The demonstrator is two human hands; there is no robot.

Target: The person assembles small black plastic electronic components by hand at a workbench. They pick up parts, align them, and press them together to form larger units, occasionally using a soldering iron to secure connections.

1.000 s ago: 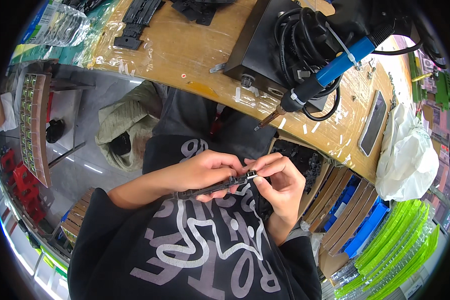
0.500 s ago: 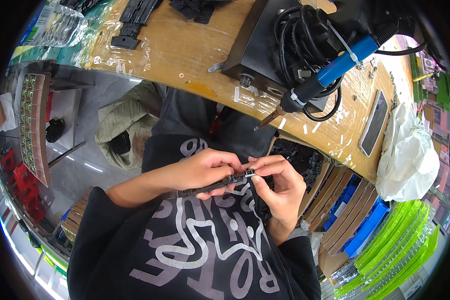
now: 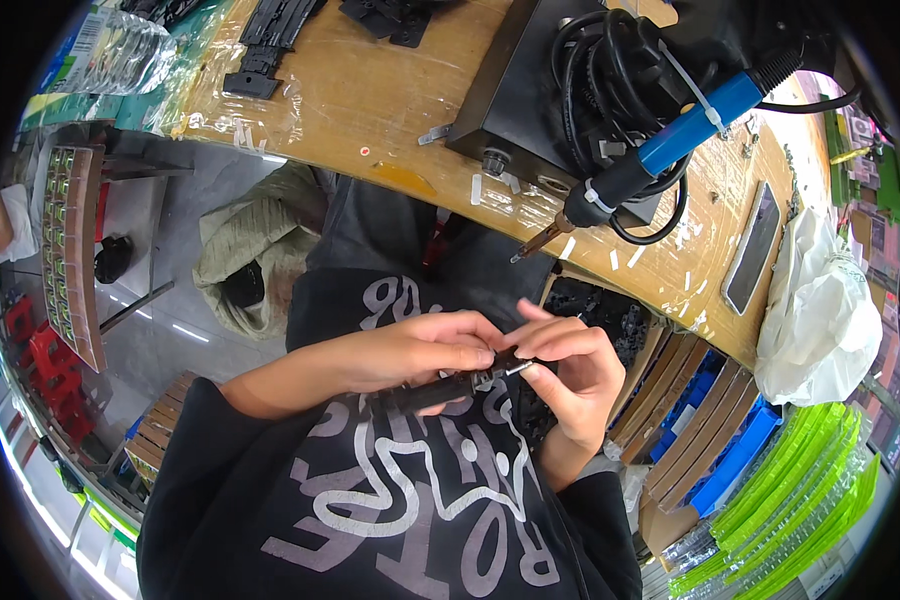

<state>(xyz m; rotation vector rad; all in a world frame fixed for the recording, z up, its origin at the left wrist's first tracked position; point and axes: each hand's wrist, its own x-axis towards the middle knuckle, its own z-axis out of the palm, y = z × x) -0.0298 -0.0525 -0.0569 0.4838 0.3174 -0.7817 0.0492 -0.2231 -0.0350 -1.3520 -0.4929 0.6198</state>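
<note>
A long, narrow black plastic part lies across the front of my dark shirt, held in the air. My left hand is closed around its middle, thumb on top and fingers underneath. At the part's right end, my right hand pinches with thumb and fingertips, its index finger raised. A small light, metallic-looking bit shows between the right thumb and finger; whether it is fixed to the part I cannot tell.
A blue-handled soldering iron points toward my hands over the bench edge, beside a black box. Black plastic pieces lie at the back left. A box of black parts stands below the bench, right of my lap.
The black part has turned so that its broader face shows more. My right hand has shifted slightly right and down, and one of its fingers has lifted.
</note>
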